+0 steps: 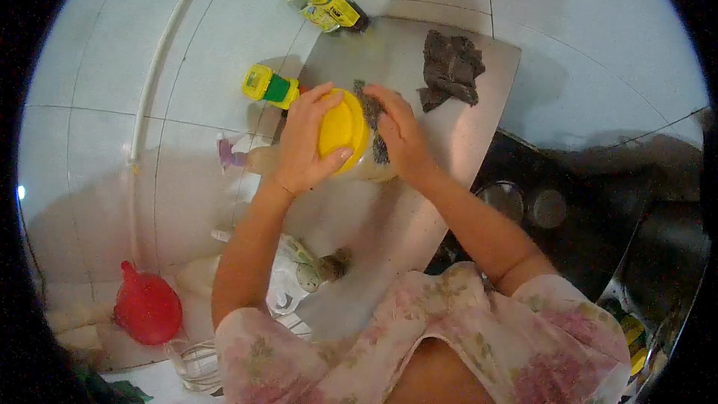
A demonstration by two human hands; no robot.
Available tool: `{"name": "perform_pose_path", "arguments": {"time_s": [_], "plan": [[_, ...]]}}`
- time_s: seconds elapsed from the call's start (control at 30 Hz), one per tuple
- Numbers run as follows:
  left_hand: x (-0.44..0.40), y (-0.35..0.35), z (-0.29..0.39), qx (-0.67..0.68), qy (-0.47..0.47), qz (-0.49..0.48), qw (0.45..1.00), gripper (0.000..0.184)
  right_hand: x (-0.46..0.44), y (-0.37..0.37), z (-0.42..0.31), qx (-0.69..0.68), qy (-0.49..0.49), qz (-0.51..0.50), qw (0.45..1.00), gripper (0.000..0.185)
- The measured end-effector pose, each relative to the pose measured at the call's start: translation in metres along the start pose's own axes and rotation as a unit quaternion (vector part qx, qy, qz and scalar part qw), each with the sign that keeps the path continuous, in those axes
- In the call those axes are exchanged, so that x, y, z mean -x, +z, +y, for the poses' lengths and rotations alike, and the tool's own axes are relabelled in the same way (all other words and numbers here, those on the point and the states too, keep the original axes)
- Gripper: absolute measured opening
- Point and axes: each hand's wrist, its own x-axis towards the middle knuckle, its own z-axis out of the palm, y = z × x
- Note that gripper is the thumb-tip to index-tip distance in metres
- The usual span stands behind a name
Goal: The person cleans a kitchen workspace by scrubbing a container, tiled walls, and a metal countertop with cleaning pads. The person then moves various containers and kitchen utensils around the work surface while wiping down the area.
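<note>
A jar with a yellow lid stands over the pale tabletop, its clear body partly visible below the lid. Wrapped around the lid's left side is my left hand, thumb at the front edge. My right hand is closed on a dark grey cloth and presses it to the jar's right side. Another crumpled dark cloth lies farther right on the tabletop. Just left of my left hand is a yellow-and-green container.
Two bottles stand at the back by the tiled wall. A spray bottle with a purple trigger is on the left. Lower left are a white plastic bag and a red funnel-like item. A black stove lies right, below the tabletop edge.
</note>
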Motion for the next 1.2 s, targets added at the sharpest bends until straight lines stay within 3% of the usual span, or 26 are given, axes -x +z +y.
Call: {"name": "perform_pose_path", "arguments": {"time_s": [0.03, 0.07, 0.13, 0.17, 0.23, 0.27, 0.33, 0.37, 0.4, 0.43, 0.47, 0.53, 0.63, 0.73, 0.83, 0.93, 1.03, 1.13, 1.2], "plan": [[0.0, -0.001, -0.002, 0.001, 0.019, -0.007, 1.0, 0.065, 0.004, 0.0, -0.003, 0.0, 0.006, 0.016, 1.0, 0.037], [-0.003, -0.004, -0.006, -0.001, 0.039, -0.011, 0.999, 0.065, -0.005, -0.003, -0.002, -0.084, 0.086, -0.051, 0.991, 0.037], [-0.01, -0.011, -0.013, -0.013, 0.076, -0.057, 0.995, 0.07, -0.038, -0.012, -0.002, -0.247, 0.241, -0.184, 0.92, 0.038], [-0.01, -0.016, -0.013, -0.019, 0.094, -0.081, 0.992, 0.072, -0.047, -0.013, 0.002, -0.261, 0.271, -0.218, 0.901, 0.039], [-0.012, -0.032, -0.005, -0.164, 0.093, -0.113, 0.976, 0.072, -0.06, -0.014, 0.004, -0.282, 0.327, -0.283, 0.856, 0.042], [-0.012, -0.036, 0.0, -0.235, 0.09, -0.125, 0.96, 0.072, -0.058, -0.016, 0.003, -0.232, 0.287, -0.274, 0.888, 0.042], [0.01, -0.016, -0.002, -0.084, -0.09, -0.048, 0.991, 0.07, -0.046, -0.016, -0.004, -0.134, 0.198, -0.25, 0.938, 0.042], [0.022, -0.008, -0.003, -0.007, -0.178, -0.013, 0.984, 0.069, -0.023, -0.008, -0.008, -0.042, 0.113, -0.152, 0.981, 0.04], [0.024, -0.003, 0.006, -0.01, -0.22, -0.002, 0.976, 0.068, 0.011, 0.006, -0.015, 0.053, 0.029, -0.049, 0.997, 0.038], [0.023, 0.006, 0.017, -0.012, -0.261, 0.011, 0.965, 0.067, 0.037, 0.013, -0.023, 0.149, -0.058, 0.054, 0.986, 0.036], [0.02, 0.012, 0.022, -0.014, -0.301, 0.025, 0.953, 0.065, 0.049, 0.013, -0.031, 0.138, -0.059, 0.068, 0.986, 0.037], [0.017, 0.012, 0.025, -0.026, -0.28, 0.038, 0.959, 0.066, 0.063, 0.013, -0.043, 0.115, -0.059, 0.096, 0.987, 0.038], [0.019, 0.012, 0.024, -0.03, -0.271, 0.052, 0.961, 0.065, -0.008, 0.014, -0.005, -0.053, 0.122, -0.182, 0.974, 0.041], [0.019, 0.015, 0.023, -0.045, -0.282, 0.062, 0.956, 0.064, -0.028, 0.016, 0.003, -0.125, 0.162, -0.262, 0.943, 0.043], [0.017, 0.017, 0.02, -0.041, -0.286, 0.064, 0.955, 0.064, 0.046, 0.008, -0.031, 0.089, -0.027, -0.022, 0.995, 0.044], [0.021, 0.017, 0.026, -0.042, -0.305, 0.048, 0.95, 0.064, 0.065, -0.004, -0.013, 0.113, 0.098, -0.026, 0.988, 0.048], [0.013, 0.015, 0.026, -0.04, -0.307, 0.048, 0.95, 0.063, 0.073, -0.002, -0.023, 0.106, 0.122, -0.034, 0.986, 0.044], [0.011, 0.013, 0.024, -0.043, -0.299, 0.045, 0.952, 0.062, 0.099, 0.012, -0.054, 0.083, 0.034, 0.042, 0.995, 0.046], [0.012, 0.011, 0.023, -0.037, -0.3, 0.038, 0.953, 0.062, 0.066, 0.01, -0.033, 0.0, 0.126, -0.007, 0.992, 0.048]]}}
